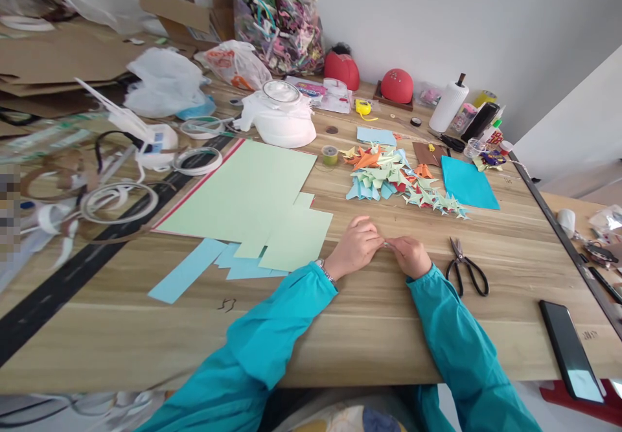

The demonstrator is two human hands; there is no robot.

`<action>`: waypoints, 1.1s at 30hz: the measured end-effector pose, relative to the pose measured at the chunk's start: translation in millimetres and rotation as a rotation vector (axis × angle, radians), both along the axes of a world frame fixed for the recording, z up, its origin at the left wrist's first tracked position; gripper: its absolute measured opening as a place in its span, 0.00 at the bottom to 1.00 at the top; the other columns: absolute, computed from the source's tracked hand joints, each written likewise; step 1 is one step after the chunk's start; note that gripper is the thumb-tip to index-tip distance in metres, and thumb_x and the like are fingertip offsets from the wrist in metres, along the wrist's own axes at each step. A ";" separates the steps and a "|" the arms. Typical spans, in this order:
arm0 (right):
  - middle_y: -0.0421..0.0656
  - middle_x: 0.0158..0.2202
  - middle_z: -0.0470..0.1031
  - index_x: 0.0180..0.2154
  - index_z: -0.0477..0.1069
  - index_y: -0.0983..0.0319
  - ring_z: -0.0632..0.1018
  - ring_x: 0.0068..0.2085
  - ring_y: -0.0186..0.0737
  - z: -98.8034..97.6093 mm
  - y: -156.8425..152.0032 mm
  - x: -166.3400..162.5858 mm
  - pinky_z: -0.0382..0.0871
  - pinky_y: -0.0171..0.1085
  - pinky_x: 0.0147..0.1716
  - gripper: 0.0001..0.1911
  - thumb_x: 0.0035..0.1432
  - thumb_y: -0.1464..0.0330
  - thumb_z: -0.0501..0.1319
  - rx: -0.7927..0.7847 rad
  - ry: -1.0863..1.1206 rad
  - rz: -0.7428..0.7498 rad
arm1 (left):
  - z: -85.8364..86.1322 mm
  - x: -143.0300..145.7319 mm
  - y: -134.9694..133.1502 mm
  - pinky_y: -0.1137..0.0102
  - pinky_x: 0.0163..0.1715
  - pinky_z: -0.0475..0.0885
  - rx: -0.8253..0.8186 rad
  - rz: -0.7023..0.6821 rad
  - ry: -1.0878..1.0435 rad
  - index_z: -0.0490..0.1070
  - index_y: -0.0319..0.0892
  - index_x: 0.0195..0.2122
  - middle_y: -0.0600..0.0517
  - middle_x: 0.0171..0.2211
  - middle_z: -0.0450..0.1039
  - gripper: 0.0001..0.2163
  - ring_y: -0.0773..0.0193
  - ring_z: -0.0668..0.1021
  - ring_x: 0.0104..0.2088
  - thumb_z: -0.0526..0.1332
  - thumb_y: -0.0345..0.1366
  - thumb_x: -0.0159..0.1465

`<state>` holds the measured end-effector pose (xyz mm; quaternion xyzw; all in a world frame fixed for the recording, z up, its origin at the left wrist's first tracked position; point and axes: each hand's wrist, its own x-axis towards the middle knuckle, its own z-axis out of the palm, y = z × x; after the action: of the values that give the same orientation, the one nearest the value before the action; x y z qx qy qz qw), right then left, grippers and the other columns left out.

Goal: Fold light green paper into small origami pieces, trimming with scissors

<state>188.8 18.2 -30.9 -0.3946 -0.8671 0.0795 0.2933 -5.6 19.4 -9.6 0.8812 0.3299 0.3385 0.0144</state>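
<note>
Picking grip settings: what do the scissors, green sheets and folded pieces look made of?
Scissors: grey blades, probably metal; smooth black handles, perhaps plastic or coated metal.
Green sheets: likely matte paper or thin card; flat, straight-edged, no glare.
Folded pieces: likely paper, given sharp points and folds.

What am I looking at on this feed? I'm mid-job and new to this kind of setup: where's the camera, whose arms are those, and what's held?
There's no machine here. This single picture comes from a camera worn on a person's head, looking forward and down. The turquoise sleeves lead to that person's bare left hand and right hand. Their fingertips meet around a small pale piece, too covered to identify.

On the wood-grain table, pale green paper sheets lie to the left, partly over light blue paper strips. Beyond the hands is a pile of folded-paper pieces. To the right lie black-handled scissors and a smartphone.
</note>
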 end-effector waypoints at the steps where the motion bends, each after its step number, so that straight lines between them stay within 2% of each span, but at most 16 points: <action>1: 0.48 0.32 0.79 0.39 0.75 0.60 0.79 0.32 0.42 0.5 -0.1 0.1 0.73 0.38 0.35 0.13 0.61 0.70 0.52 -0.004 0.005 -0.001 | -0.2 0.0 0.0 0.58 0.53 0.57 -0.003 -0.001 -0.006 0.72 0.42 0.30 0.54 0.25 0.74 0.11 0.65 0.72 0.34 0.51 0.33 0.65; 11: 0.45 0.32 0.80 0.39 0.76 0.59 0.79 0.32 0.39 12.6 -1.1 0.9 0.73 0.35 0.33 0.10 0.58 0.63 0.59 -0.180 0.179 -0.012 | -1.5 -2.1 0.1 0.58 0.53 0.58 -0.037 0.010 -0.060 0.73 0.43 0.31 0.53 0.27 0.74 0.11 0.65 0.72 0.35 0.52 0.33 0.65; 15: 0.46 0.33 0.80 0.38 0.76 0.60 0.79 0.34 0.41 11.1 -0.2 1.6 0.73 0.36 0.35 0.11 0.60 0.64 0.56 -0.140 0.123 0.011 | 1.4 -2.2 -0.7 0.57 0.54 0.56 0.008 0.002 0.003 0.72 0.43 0.31 0.54 0.26 0.74 0.11 0.65 0.72 0.36 0.51 0.32 0.65; 24: 0.45 0.29 0.80 0.33 0.76 0.60 0.79 0.30 0.41 6.3 -1.1 0.7 0.72 0.35 0.30 0.09 0.57 0.70 0.57 -0.068 0.099 -0.067 | 1.8 -0.6 -1.7 0.58 0.55 0.55 0.034 0.012 0.038 0.72 0.44 0.32 0.54 0.26 0.75 0.11 0.65 0.72 0.36 0.51 0.32 0.66; 33: 0.46 0.29 0.80 0.31 0.77 0.61 0.79 0.31 0.42 5.4 -1.9 0.1 0.73 0.35 0.31 0.10 0.54 0.74 0.57 -0.016 0.078 -0.142 | 3.1 2.3 -2.9 0.58 0.54 0.56 0.041 0.014 0.004 0.72 0.43 0.31 0.54 0.26 0.74 0.11 0.66 0.72 0.35 0.51 0.32 0.66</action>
<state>188.9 16.3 -25.4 -0.4541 -0.8243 0.0805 0.3285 -3.4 16.5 -6.6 0.8796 0.3289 0.3435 -0.0069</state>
